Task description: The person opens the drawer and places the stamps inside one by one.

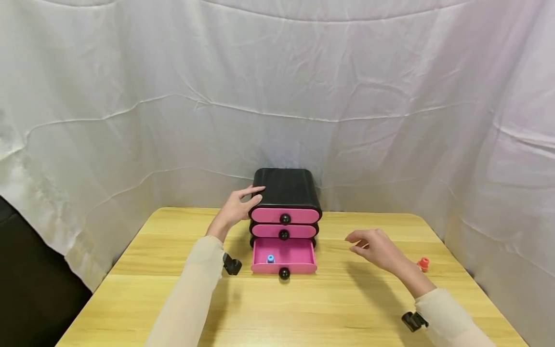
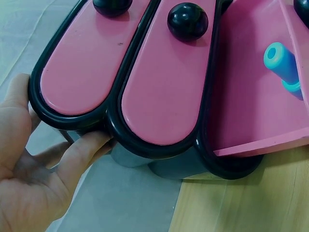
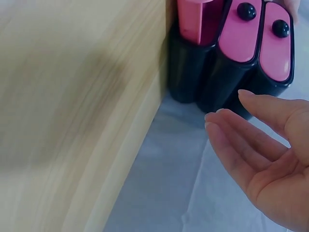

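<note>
A small black cabinet with three pink drawers stands at the table's far middle. The top two drawers are closed; the bottom drawer is pulled out, with a small blue piece lying inside it. My left hand rests against the cabinet's upper left corner, fingers laid on its side. My right hand hovers empty to the right of the cabinet, fingers relaxed and straight, touching nothing.
A small red-orange piece lies on the wooden table right of my right hand. White cloth hangs behind and on both sides. The table's near half lies between my forearms.
</note>
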